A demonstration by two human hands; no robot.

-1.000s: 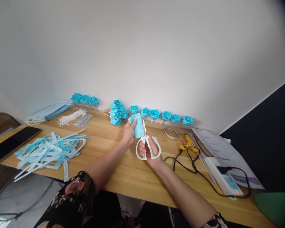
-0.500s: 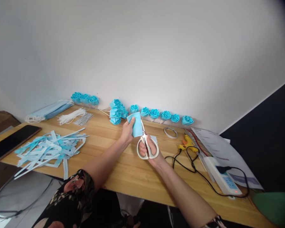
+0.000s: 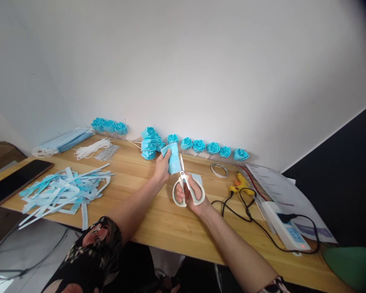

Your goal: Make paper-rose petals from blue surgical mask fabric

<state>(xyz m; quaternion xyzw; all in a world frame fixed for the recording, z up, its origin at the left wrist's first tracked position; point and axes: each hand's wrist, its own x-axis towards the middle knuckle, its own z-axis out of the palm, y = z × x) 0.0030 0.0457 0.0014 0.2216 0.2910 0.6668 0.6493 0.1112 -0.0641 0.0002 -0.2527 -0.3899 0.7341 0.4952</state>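
Note:
My left hand point(image 3: 162, 166) pinches a light-blue rectangular sheet point(image 3: 173, 159) upright above the table; whether it is paper or mask fabric I cannot tell. In my right hand point(image 3: 195, 194) are white-handled scissors point(image 3: 183, 177), fingers through the loops, handles spread and blades pointing up beside the sheet's right edge. A small pale-blue piece point(image 3: 197, 178) lies on the table behind the scissors, partly hidden. Beyond the hands, a cluster of blue handmade flowers point(image 3: 150, 143) rests near the wall, and more blue flowers point(image 3: 198, 146) line up to its right.
A heap of cut blue and white strips point(image 3: 65, 191) lies left, near a phone point(image 3: 16, 181) and stacked face masks point(image 3: 64, 142). To the right are a wire coil point(image 3: 219, 170), a yellow glue gun point(image 3: 241, 184) with a looping black cord, and a power strip point(image 3: 285, 228).
The scissors' handles have spread wider and the blades have come slightly apart. My left hand and the sheet have shifted a little left. More of the pale piece behind the scissors shows.

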